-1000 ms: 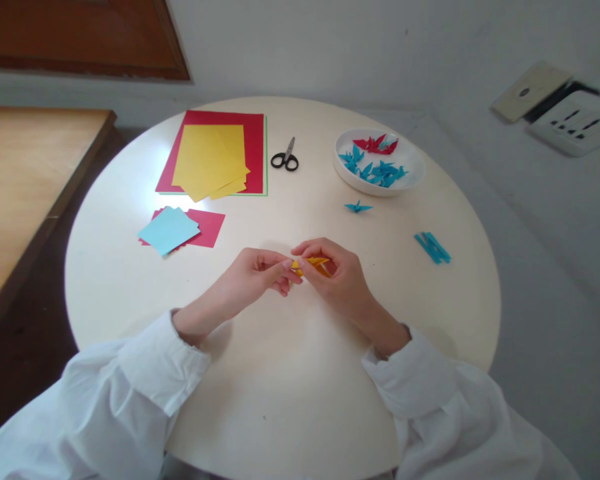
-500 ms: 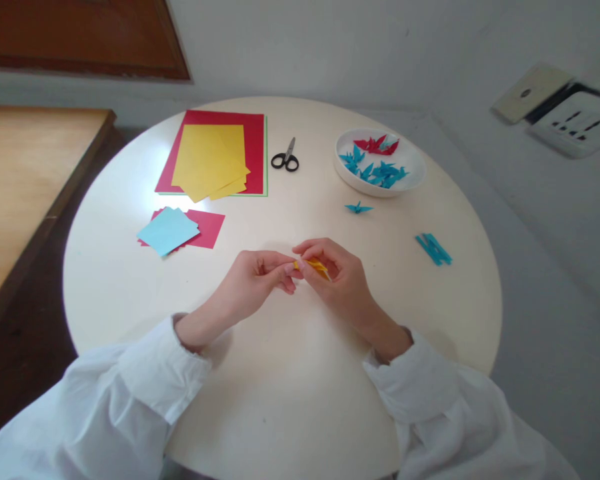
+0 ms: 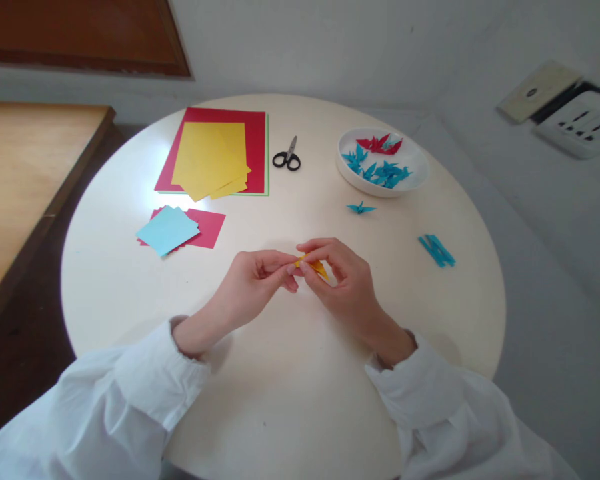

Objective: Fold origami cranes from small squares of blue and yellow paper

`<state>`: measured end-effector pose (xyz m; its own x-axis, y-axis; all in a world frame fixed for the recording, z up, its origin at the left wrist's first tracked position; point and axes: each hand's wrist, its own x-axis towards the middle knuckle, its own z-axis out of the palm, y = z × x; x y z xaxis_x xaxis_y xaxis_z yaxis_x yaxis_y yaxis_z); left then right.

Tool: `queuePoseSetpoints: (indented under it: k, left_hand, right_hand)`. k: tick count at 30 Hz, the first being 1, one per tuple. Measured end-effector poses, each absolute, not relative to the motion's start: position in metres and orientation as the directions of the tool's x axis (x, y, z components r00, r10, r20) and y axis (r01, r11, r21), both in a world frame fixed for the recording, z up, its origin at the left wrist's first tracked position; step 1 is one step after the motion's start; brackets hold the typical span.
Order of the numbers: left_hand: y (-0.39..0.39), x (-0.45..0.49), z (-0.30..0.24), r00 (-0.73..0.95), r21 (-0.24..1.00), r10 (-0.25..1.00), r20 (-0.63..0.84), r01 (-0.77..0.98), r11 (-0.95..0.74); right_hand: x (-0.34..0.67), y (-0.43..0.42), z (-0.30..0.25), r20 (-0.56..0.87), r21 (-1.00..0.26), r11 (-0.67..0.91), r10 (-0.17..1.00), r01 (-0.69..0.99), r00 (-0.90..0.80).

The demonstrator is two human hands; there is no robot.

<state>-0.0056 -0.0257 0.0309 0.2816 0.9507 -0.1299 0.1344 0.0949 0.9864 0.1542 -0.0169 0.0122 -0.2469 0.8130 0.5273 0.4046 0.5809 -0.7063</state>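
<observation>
Between my hands, over the middle of the round table, is a small piece of folded yellow paper point(image 3: 319, 267). My left hand point(image 3: 253, 283) pinches its left end between thumb and fingers. The thumb and fingertips of my right hand point(image 3: 340, 277) close on the paper from the right. Part of the paper is hidden by the fingers, so its full shape cannot be made out. Beyond my right hand, a blue paper crane point(image 3: 361, 209) lies on the table.
A white bowl point(image 3: 347, 180) with blue and red paper cranes stands at the back right. Blue strips point(image 3: 437, 251) lie at the right. Scissors point(image 3: 287, 159), yellow sheets point(image 3: 210, 157) on a red sheet point(image 3: 258, 147), and light-blue squares point(image 3: 169, 231) over pink paper point(image 3: 209, 229) lie further back.
The fingers of my right hand have shifted a little on the yellow paper, and its outline looks slightly different. My left hand keeps its pinch. The whole view has moved slightly.
</observation>
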Motion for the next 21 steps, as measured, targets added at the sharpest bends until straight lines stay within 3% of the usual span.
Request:
queuePoseSetpoints:
  k: [21]
  left_hand:
    - [-0.0271,-0.003,0.029,0.253,0.991,0.959,-0.129,0.064,0.116]
  right_hand:
    - [0.1537,-0.0182,0.0127,0.57,-0.649,0.616,0.782,0.446,-0.251]
